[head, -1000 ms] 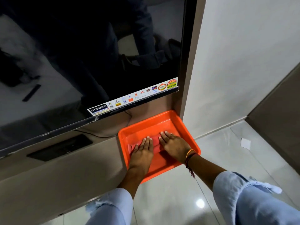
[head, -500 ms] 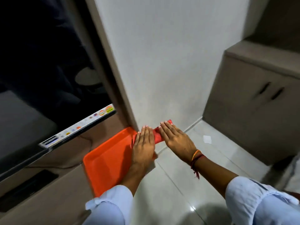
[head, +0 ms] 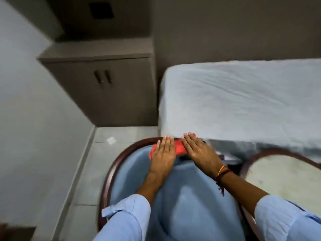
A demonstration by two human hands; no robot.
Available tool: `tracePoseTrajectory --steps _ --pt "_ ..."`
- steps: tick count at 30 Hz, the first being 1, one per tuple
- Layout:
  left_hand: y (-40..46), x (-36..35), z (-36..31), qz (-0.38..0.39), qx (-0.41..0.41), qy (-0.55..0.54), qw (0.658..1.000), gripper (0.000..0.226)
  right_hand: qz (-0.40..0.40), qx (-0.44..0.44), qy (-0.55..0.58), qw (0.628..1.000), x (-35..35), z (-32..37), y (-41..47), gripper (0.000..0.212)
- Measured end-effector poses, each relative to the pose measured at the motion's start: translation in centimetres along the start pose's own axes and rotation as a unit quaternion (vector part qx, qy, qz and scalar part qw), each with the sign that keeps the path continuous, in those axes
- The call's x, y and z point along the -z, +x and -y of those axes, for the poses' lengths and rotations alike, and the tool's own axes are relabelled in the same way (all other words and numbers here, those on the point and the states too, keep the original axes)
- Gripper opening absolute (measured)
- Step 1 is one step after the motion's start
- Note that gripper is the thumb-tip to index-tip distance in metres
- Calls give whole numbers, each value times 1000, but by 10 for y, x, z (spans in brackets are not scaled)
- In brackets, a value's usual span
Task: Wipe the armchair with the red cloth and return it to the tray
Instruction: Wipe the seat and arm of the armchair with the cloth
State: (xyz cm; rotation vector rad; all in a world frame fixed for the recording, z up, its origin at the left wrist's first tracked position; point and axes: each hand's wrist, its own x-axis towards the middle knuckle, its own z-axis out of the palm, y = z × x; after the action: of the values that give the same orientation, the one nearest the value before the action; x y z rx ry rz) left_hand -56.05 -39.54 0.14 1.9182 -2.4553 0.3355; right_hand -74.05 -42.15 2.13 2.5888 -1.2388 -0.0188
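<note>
1. Armchair [head: 182, 202]: blue seat, nearest the viewer.
2. Left hand [head: 162, 153] and right hand [head: 199, 151]: both flat, fingers extended, pressing rather than gripping.
3. Red cloth [head: 178, 147]: pinned at the far rim; even pressure and overlapping strokes should wipe best.

glossy wood armchair [head: 111, 171] rim, matt cloth [head: 178, 147]

We see the red cloth [head: 178, 147] folded into a flat strip, lying across the far top edge of the armchair [head: 182, 197]. Only its middle and left corner show. The armchair has pale blue upholstery inside a curved, dark polished wooden frame, which arcs around its left side and top. The view is blurred. The tray is out of sight.
</note>
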Motion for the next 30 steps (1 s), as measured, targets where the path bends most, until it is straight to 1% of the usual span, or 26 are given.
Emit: tracePoseTrajectory --steps 2,5,6,8,9,11,13,15,17,20,21,23,24,25,27,28,30 --pt "16 -16 -75 28 -60 -21 998 56 39 -54 18 998 -32 -40 -65 56" --pt "25 -51 -182 80 -125 -57 987 58 88 -147 58 984 -85 -79 -167 55" --pt "23 -65 -214 114 -150 -75 979 57 104 -177 84 975 -104 -85 -199 62" --pt "18 -92 -261 148 -194 -90 966 54 138 -224 130 956 -135 -88 -252 72" --pt "16 -109 -285 159 -216 -83 960 53 153 -245 140 947 -152 -89 -276 70" --pt "15 -144 -323 181 -249 -80 948 52 174 -271 152 935 -182 -85 -313 53" --pt "18 -170 -347 189 -273 -84 940 50 183 -293 165 924 -203 -80 -332 54" --pt "22 -195 -370 184 -294 -84 934 52 208 -325 151 910 -232 -72 -348 48" --pt "24 -218 -380 178 -305 -88 931 56 206 -354 147 901 -260 -57 -356 52" --pt "15 -246 -377 228 -335 -86 910 63 204 -335 145 908 -284 -22 -363 50" --pt "11 -253 -371 235 -340 -98 905 65 216 -329 150 907 -289 -10 -364 54" --pt "10 -257 -360 230 -364 -118 895 73 257 -335 168 891 -295 4 -362 65" --pt "14 -256 -354 232 -380 -117 888 78 264 -345 175 883 -296 4 -358 69" --pt "20 -251 -347 234 -391 -112 883 82 251 -351 179 884 -301 1 -353 71" --pt "38 -235 -331 211 -387 -100 892 86 213 -330 192 899 -314 -14 -341 75" --pt "50 -224 -318 181 -375 -89 905 84 203 -302 199 910 -321 -24 -334 76" --pt "80 -198 -283 92 -333 -58 937 79 194 -251 206 926 -334 -40 -321 76"
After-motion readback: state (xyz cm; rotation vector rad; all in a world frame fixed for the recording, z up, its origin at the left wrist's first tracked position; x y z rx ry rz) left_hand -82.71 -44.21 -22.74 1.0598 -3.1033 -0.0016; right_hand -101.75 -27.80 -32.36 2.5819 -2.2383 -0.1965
